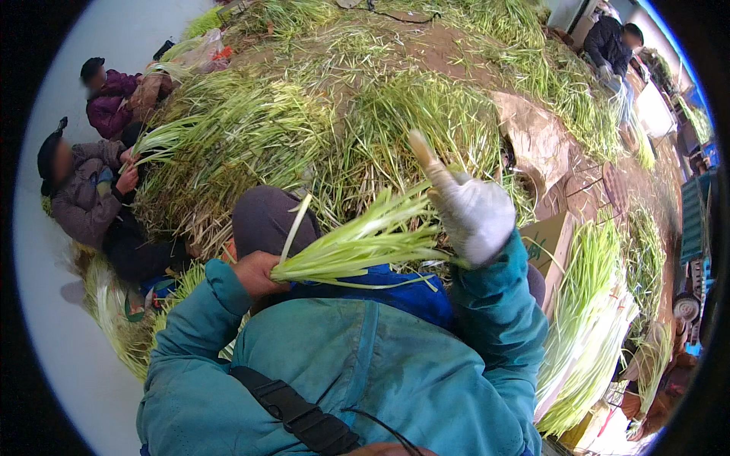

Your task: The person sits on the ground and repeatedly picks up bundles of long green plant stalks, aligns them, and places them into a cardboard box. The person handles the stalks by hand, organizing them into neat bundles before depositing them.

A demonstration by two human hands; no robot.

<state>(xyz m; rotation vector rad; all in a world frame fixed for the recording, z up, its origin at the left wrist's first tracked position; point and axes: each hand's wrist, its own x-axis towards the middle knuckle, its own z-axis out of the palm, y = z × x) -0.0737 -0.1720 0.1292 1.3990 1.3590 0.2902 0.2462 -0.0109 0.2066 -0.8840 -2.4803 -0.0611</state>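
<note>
My left hand [262, 277], bare, is closed around one end of a bunch of pale green leafy stalks [365, 239] held over my lap. The stalks fan out toward the right. My right hand [470, 214] wears a whitish glove and is raised at the bunch's far end, one finger pointing up and away; the finger is slightly blurred. Whether its other fingers hold any stalks, I cannot tell. A single pale stalk sticks up beside my left hand. Past my knees lies a large heap of similar stalks [410, 114].
Two seated people [85, 194] work at the left; one holds stalks. Another person [610, 48] handles stalks at the upper right. A cardboard box [547, 251] and long stacked stalks [587, 319] stand close on my right. A small stool [613, 188] lies beyond them.
</note>
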